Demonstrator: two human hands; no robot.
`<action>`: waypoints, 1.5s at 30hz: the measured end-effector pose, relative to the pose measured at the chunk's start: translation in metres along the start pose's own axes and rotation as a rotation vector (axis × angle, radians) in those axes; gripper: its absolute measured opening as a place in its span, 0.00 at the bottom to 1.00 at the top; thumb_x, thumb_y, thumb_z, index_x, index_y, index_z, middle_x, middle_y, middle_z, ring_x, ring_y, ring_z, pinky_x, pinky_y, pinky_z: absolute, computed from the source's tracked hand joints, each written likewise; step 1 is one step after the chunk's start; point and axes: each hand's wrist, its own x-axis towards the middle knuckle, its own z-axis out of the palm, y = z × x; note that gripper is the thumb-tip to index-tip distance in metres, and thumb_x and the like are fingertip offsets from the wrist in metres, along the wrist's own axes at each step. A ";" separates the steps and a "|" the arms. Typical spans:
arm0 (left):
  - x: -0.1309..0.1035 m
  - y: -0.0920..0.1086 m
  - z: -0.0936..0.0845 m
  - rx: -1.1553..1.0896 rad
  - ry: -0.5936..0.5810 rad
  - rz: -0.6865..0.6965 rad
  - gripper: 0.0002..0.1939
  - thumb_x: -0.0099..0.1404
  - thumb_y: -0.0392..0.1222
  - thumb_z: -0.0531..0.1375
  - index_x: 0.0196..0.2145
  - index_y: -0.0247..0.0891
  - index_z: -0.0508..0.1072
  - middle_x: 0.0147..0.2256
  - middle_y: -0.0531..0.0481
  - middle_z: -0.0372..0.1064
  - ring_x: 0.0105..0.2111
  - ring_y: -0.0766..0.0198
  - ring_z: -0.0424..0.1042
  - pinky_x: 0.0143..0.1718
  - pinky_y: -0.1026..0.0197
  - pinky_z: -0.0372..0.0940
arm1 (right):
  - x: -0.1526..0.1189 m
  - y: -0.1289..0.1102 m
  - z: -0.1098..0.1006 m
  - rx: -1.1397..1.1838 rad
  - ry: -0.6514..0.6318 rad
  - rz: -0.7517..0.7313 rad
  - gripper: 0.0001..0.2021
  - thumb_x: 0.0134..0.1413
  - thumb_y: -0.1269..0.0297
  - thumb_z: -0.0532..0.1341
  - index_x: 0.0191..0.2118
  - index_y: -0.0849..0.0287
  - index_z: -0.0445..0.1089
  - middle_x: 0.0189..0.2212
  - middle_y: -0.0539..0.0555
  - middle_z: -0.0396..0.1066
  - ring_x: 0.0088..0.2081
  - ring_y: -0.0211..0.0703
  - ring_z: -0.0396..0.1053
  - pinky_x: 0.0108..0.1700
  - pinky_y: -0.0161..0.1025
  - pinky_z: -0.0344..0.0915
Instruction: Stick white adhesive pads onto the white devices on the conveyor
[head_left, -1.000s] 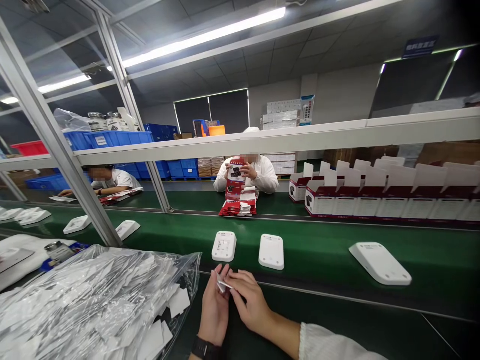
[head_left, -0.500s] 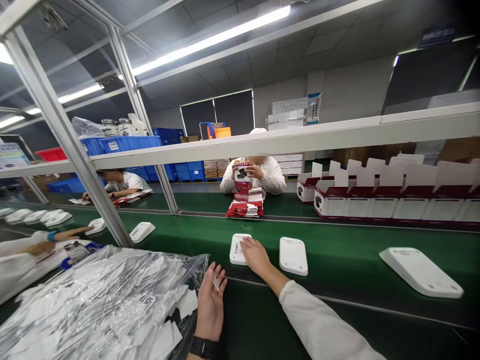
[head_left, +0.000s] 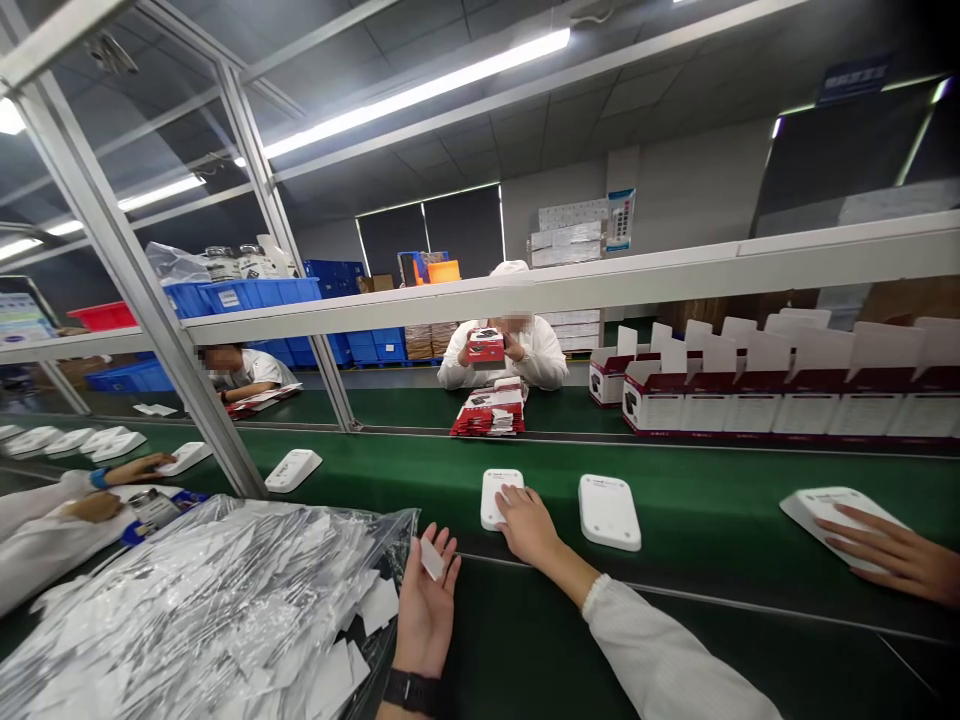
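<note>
Palm up beside the plastic bag of white slips (head_left: 195,600), my left hand (head_left: 427,605) has its fingers loosely curled around a small white slip (head_left: 432,558). My right hand (head_left: 529,525) lies with its fingers spread on a white device (head_left: 491,492) on the green belt (head_left: 420,462). To the right of that hand lies a second white device (head_left: 609,512), untouched. More loose slips (head_left: 379,605) show at the bag's open mouth.
At the far right a co-worker's hand (head_left: 900,550) rests on another white device (head_left: 817,505). Across the belt a person holds a red box (head_left: 486,346) above red folded cartons (head_left: 491,410). Open boxes (head_left: 772,410) stand at right; a metal post (head_left: 199,400) rises at left.
The devices have shifted right along the belt, and my right hand has moved right with one. The slip in my left hand shows more fully. A co-worker's hand has appeared at far right.
</note>
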 end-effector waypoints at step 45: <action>0.033 0.063 -0.094 1.968 0.054 0.555 0.24 0.70 0.44 0.49 0.59 0.30 0.67 0.58 0.29 0.67 0.62 0.42 0.65 0.62 0.45 0.59 | -0.082 -0.069 -0.015 1.051 0.167 0.137 0.20 0.69 0.51 0.52 0.48 0.60 0.74 0.24 0.51 0.76 0.28 0.45 0.77 0.33 0.35 0.66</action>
